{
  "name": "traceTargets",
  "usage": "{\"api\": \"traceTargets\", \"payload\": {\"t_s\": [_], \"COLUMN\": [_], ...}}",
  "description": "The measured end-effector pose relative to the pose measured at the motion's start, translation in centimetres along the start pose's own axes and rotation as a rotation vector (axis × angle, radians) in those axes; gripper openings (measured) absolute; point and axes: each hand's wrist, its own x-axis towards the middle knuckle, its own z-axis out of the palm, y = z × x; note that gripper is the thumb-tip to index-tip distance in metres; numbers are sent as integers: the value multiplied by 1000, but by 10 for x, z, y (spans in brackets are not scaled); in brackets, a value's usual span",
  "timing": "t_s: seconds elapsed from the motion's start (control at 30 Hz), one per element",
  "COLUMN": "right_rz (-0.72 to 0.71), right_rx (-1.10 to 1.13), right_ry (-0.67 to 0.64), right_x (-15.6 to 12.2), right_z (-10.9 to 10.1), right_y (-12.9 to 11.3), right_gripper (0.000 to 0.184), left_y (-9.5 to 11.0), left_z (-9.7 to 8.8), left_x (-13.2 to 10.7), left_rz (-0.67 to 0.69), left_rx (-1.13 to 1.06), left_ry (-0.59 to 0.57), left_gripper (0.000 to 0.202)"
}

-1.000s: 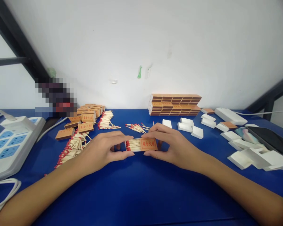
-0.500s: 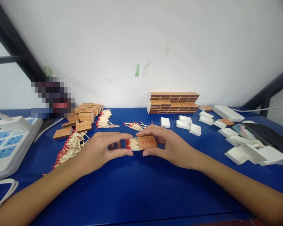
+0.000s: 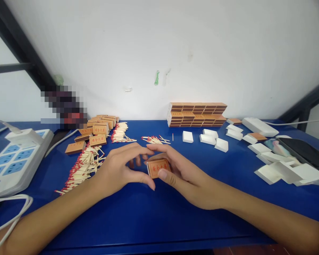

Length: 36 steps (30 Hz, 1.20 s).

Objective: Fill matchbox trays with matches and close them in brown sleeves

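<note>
**Orange matchbox (image 3: 155, 168) pinched in the right hand (image 3: 191, 183), its left end facing the left hand (image 3: 118, 168)**

Seen from the wearer's head, two bare hands meet over the front of a blue desk (image 3: 149, 221). The matchbox, sleeve drawn over almost its whole length, is near the middle, printed face toward the viewer. Its long axis runs left to right, the right end slightly higher in view. A pale edge shows at the left end.

The right hand is the nearer one: it is clamped on the box, thumb pressed on the lower right of the printed face, fingers curled behind and above. The left hand is to the box's left, thumb and forefinger spread apart in a curve around that end. The thumb tip lies just below the lower left corner; whether it touches is hard to tell. The two forefingers come together above the box.

Beyond the hands lie a small pile of matches (image 3: 154, 140) and, farther back and to the right, a stack of matchboxes (image 3: 196, 115) against the wall (image 3: 215, 49).
</note>
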Motion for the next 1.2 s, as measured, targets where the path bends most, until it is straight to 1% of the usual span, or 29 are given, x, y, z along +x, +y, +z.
{"api": "traceTargets", "payload": {"t_s": [0.13, 0.23, 0.3, 0.4, 0.43, 0.5, 0.57, 0.63, 0.7, 0.73, 0.8, 0.87, 0.9, 0.97, 1.0, 1.07, 1.13, 1.2], "right_rz": [-15, -24, -21, 22, 47, 97, 113, 79, 23, -6, -20, 10, 39, 97, 115, 137, 140, 123], "right_rx": [-65, -131, -143, -122, -104, -67, -84, -190, -339, -401, -542, -696, -761, -836, -855, -893, -928, -964], "right_ry": [-72, -84, -84, -77, -77, -81, -71, -45, 14, 77, 269, 472, 529, 573, 591, 578, 578, 606], "right_x": [0, -1, -1, 0, 0, 2, 6, 10, 14, 15, 16, 13, 11, 6, 4, 2, 2, 4], "right_z": [6, 8, 5, -4, -7, -13, -19, -28, -46, -60, -97, -137, -156, -186, -197, -209, -213, -213], "right_y": [-10, -16, -17, -14, -13, -10, -7, -3, 4, 9, 21, 36, 43, 58, 64, 75, 83, 89], "right_gripper": [63, 71, 77, 81, 79, 65, 50, 41, 40, 39, 41, 41, 41, 43, 43, 43, 43, 43], "left_y": [6, 12, 13, 11, 9, 6, 3, 1, -1, -1, -2, -1, 0, 1, 2, 3, 3, 3], "left_z": [3, 6, 6, 3, 1, -1, -3, -4, -4, -5, -6, -8, -9, -10, -10, -9, -8, -7], "left_x": [1, 0, -1, -2, -2, -2, -3, -4, -5, -4, -3, -2, -1, 0, 0, 0, 0, 0], "left_rz": [55, 49, 39, 41, 38, 24, 12, -10, -44, -57, -72, -72, -67, -45, -31, -8, 6, 10], "left_rx": [15, 5, 9, 48, 55, 52, 43, 72, 132, 160, 200, 227, 233, 228, 228, 232, 237, 234], "left_ry": [-4, -14, -30, -44, -46, -46, -47, -41, -27, -14, 4, 10, 4, -18, -32, -58, -75, -88], "left_gripper": [67, 68, 61, 36, 29, 26, 30, 38, 51, 53, 45, 33, 31, 29, 28, 26, 25, 23]}}
